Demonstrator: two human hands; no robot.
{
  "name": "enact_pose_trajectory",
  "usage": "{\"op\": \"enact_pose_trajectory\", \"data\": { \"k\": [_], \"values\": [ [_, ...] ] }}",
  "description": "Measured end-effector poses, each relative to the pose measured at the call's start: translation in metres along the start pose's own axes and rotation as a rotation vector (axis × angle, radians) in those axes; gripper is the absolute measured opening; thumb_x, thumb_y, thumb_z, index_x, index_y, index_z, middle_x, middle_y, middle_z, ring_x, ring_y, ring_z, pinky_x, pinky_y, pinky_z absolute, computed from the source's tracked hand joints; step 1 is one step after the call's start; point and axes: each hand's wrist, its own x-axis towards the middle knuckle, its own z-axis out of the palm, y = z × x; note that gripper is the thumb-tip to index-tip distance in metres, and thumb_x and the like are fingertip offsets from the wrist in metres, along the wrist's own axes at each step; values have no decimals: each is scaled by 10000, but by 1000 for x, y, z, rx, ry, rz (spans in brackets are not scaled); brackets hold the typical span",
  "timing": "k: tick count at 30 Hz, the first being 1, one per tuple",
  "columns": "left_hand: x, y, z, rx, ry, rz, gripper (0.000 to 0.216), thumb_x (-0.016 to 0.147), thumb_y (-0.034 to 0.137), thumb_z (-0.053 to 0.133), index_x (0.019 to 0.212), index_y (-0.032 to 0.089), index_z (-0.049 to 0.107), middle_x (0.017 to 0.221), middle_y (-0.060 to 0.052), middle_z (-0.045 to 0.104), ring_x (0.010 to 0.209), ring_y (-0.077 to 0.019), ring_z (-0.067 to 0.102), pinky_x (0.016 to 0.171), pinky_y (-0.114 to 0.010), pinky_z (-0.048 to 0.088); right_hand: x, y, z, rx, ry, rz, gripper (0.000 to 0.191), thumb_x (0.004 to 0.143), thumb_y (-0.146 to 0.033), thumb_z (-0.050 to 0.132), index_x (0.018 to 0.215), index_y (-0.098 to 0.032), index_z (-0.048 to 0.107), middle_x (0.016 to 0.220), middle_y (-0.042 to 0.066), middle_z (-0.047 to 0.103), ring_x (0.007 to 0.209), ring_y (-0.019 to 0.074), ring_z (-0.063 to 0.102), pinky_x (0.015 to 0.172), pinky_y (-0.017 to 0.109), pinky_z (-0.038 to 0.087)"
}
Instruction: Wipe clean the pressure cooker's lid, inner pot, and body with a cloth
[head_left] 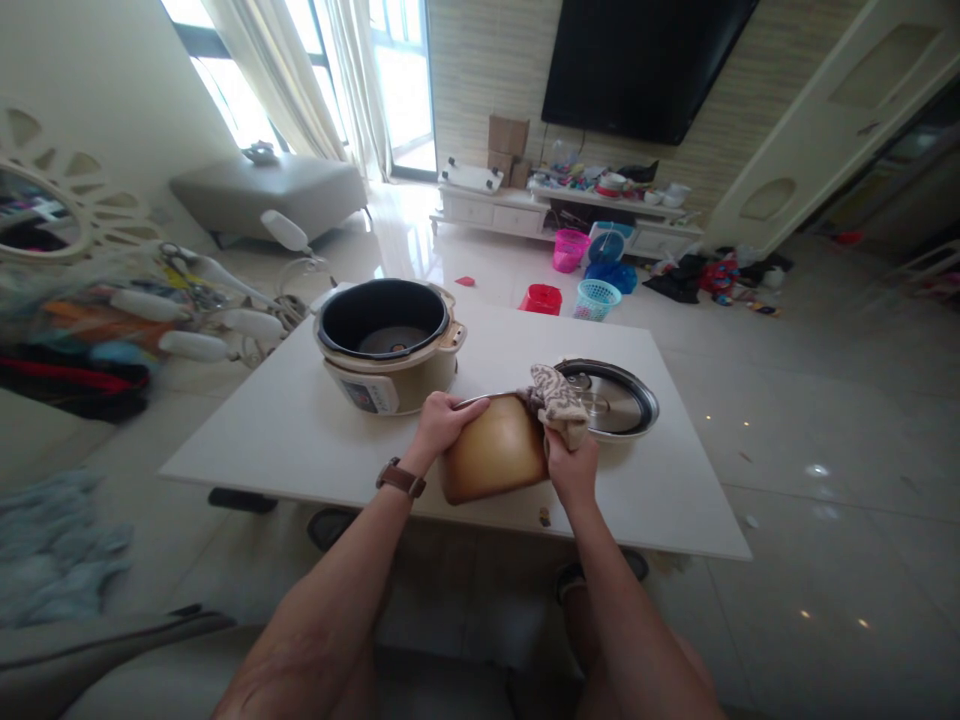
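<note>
Tilted over the front of the white table is a gold-brown inner pot (495,450) of an electric cooker. My left hand (441,428) grips its rim on the left, thumb lying along the outside. A patterned grey and beige cloth (559,400) is bunched in my right hand (571,462) at the pot's right rim. The pot's inside faces away from me and is hidden. Behind on the left stands the cooker body (390,385), its dark well exposed. The round metal lid (611,400) lies just right of the cloth, its inner side up.
The white table (262,430) carries all of these, with a tiny dark item (544,517) at its front edge. Past the far edge are a red basin (541,298) and a light blue basket (597,298). A white-padded rack (225,320) stands close on the left.
</note>
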Motion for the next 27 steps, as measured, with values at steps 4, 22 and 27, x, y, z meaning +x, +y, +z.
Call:
{"op": "enact_pose_trajectory", "data": {
  "k": [4,22,27],
  "values": [
    [0,-4,12,-80,-25,-5,729,774,758,668,476,226,270,507,40,230,502,-66,203,512,-297,102,3,-4,-8,-79,-25,-100,437,909,-427,736,1287,-209,753,1267,142,801,1207,354,751,1075,522,582],
    [9,-11,10,-50,-118,-9,728,782,766,663,483,223,281,493,46,236,493,-61,198,510,-294,96,9,-11,-17,-111,-95,-189,492,911,-441,723,1352,-221,721,1314,141,786,1228,344,746,1084,500,581],
    [11,-13,4,-26,-146,2,704,805,750,643,502,230,278,512,47,234,503,-70,193,525,-306,92,8,-3,-14,-58,-27,-33,362,881,-447,740,1141,-200,788,1131,142,834,1072,350,789,980,500,618]
  ]
}}
